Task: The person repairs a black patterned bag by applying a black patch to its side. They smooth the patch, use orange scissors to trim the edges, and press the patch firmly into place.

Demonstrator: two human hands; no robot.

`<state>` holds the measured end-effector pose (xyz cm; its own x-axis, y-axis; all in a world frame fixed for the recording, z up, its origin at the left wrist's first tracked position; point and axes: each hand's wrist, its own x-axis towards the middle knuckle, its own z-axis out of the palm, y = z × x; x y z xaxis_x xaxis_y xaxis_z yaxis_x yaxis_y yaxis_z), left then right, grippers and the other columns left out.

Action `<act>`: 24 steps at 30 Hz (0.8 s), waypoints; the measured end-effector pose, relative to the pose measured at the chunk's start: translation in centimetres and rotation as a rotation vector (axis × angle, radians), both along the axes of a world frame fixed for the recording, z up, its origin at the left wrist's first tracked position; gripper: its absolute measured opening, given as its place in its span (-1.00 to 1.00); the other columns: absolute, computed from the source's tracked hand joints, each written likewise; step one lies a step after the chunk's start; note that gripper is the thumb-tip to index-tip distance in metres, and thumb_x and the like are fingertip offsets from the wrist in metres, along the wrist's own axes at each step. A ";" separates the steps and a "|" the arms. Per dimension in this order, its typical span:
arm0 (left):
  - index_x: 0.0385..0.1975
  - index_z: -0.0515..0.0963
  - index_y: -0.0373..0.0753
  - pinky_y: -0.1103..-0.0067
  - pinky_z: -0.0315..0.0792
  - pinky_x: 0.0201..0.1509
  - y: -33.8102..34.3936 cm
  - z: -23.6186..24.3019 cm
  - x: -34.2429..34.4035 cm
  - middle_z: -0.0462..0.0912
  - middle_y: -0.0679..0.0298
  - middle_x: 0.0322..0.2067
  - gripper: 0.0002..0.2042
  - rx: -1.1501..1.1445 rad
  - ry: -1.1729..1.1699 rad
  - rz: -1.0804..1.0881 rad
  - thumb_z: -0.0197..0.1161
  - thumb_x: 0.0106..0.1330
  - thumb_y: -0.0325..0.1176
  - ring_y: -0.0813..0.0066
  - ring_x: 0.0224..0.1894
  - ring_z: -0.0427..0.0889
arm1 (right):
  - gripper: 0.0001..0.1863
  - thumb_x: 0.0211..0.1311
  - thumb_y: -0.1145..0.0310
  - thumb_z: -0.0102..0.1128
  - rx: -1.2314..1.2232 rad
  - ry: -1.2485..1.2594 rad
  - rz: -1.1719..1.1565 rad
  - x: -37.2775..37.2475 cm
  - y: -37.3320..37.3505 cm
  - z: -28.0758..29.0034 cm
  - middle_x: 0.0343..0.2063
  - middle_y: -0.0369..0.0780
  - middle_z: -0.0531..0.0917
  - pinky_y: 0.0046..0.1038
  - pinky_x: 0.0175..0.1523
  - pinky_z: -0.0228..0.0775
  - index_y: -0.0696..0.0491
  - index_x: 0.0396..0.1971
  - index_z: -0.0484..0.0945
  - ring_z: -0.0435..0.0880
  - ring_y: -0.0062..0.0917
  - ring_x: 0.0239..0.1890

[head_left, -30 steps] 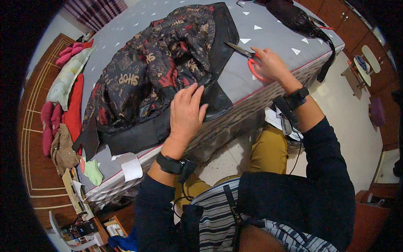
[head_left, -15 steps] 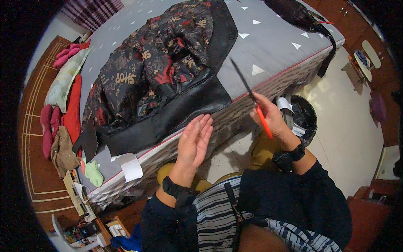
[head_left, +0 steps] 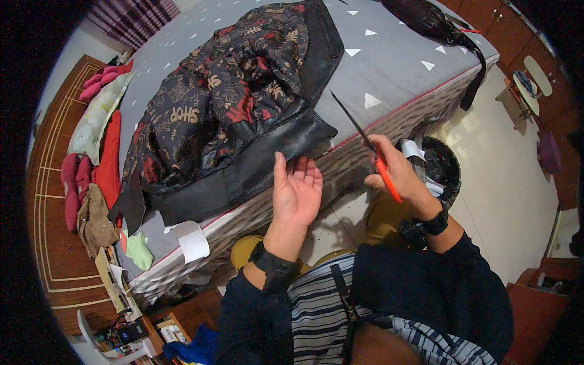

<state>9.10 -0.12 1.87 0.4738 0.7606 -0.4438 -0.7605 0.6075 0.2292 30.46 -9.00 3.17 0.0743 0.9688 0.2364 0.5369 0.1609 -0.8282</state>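
A black leather jacket (head_left: 243,161) lies spread on the bed, its dark lining printed with red and tan figures turned upward. My left hand (head_left: 297,198) is palm up with spread fingers at the jacket's near edge. Its fingertips reach the leather border; whether they touch it or pass beneath it I cannot tell. In my right hand (head_left: 398,170) is a pair of scissors (head_left: 381,167) with orange-red handles, held over the bed's front edge. Its long dark blades point up and left toward the jacket's right corner, apart from the leather.
The grey bed (head_left: 401,67) has white triangles on its cover. A dark bin (head_left: 447,167) stands on the floor at right. White paper (head_left: 193,242) and a pale green sock-like cloth (head_left: 140,250) lie at the near left corner. A black furry item (head_left: 420,21) lies far right.
My left hand has moved right along the jacket's edge and turned palm up. The scissors stay in my right hand, almost in place.
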 end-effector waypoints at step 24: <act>0.04 0.41 -0.41 0.27 0.22 0.34 2.9 -5.5 1.2 0.49 0.05 0.08 -0.70 0.429 -0.356 -0.072 -0.01 0.33 -0.50 0.17 0.17 0.42 | -0.34 -0.17 -0.11 0.42 0.128 -0.543 -0.154 -1.8 2.8 -0.8 -0.38 -0.13 0.53 -0.26 -0.28 0.48 0.03 -0.15 0.46 0.59 -0.21 -0.31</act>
